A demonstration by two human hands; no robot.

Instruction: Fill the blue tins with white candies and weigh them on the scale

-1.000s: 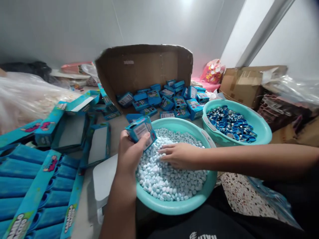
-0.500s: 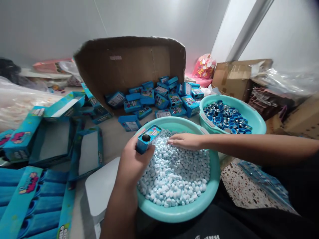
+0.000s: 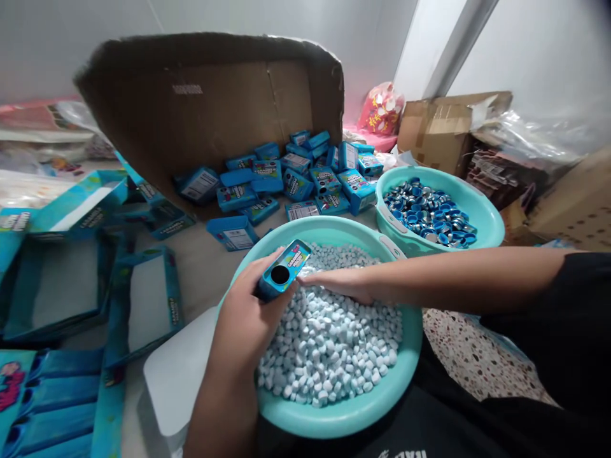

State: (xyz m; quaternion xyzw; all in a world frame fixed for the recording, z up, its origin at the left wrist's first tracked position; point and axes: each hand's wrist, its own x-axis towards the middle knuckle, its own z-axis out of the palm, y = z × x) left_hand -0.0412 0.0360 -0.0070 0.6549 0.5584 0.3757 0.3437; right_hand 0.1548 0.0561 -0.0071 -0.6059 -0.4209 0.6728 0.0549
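Observation:
My left hand (image 3: 248, 305) is wrapped round a blue candy box (image 3: 289, 262), tilted, with a dark round hole in its printed top face. It hovers over the left side of a turquoise basin (image 3: 334, 423) full of pale blue-white candies (image 3: 329, 356). My right hand (image 3: 338, 283) lies low among the candies, fingers stretched toward the box. Its fingertips come close to the box's lower right edge; whether they touch it I cannot tell. Part of that hand is sunk in the candies.
Blue boxes (image 3: 267, 175) lie heaped in and before a tipped cardboard carton (image 3: 214, 108). A second turquoise basin (image 3: 491, 219) holds blue-and-silver caps (image 3: 429, 213). Open display trays (image 3: 147, 299) stand left, beside a white stool-like surface (image 3: 176, 369). More cartons (image 3: 439, 130) are at back right.
My right hand has moved left and deeper into the candies, nearer the box. My left hand still holds the box, its hole now turned more toward me. The view has shifted slightly.

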